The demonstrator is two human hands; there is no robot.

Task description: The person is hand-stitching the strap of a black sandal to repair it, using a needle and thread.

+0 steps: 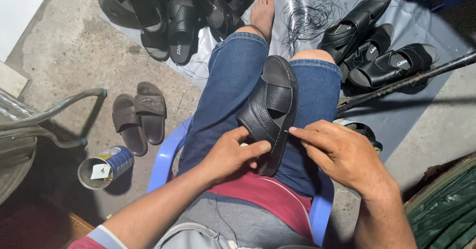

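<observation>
A black leather sandal (270,111) with crossed straps is being held on the lap, lying lengthwise along the denim-clad thighs with its toe end pointing away from the body; its near end is being steadied by the left hand (229,155), whose fingers are curled closed around the heel edge, the thumb lying along the sole rim; the right hand (339,152) is being kept just beside the sandal's right edge, its thumb and forefinger pinched shut at the rim, and whether something thin such as a needle or thread is being gripped there cannot be told; a blue plastic chair (168,155) is being sat on, its arms showing on either side of the legs; a bare foot (263,11) is being rested on a grey sheet (322,3) strewn with loose black threads (305,11); a heap of black sandals (178,11) is lying to the far left on that sheet, and three more black sandals (377,46) are lying to the right; a pair of brown slippers (139,115) and an open tin can (104,167) are lying on the concrete floor (74,46) at the left.
</observation>
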